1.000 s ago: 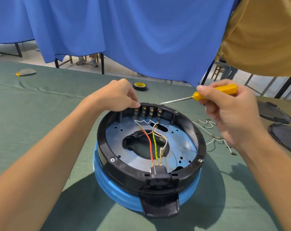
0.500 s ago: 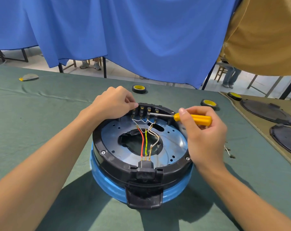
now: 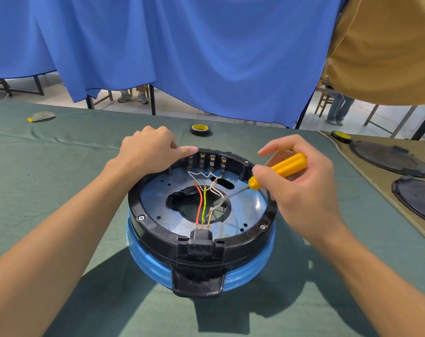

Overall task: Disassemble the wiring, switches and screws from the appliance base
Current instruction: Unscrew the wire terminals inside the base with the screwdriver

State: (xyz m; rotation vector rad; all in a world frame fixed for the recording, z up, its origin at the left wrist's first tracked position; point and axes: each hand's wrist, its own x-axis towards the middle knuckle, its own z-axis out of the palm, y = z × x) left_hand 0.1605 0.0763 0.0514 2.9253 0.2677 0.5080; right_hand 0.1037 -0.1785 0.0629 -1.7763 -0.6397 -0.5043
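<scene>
The round appliance base, black rim over a blue body, lies upside down on the green table. Inside, red, yellow-green and white wires run from a black socket at the near rim to a row of switch terminals at the far rim. My left hand grips the far left rim beside the terminals. My right hand holds a yellow-handled screwdriver, its tip down among the white wires near the central hole. Screws sit in the rim.
A black-and-yellow tape roll lies behind the base, another at far right. Black round covers lie on a tan mat at the right. A small grey piece sits far left. Blue curtains hang behind the table.
My right hand has swung the screwdriver from the terminal row down into the base, tip now at the white wires. My left hand stays on the far rim.
</scene>
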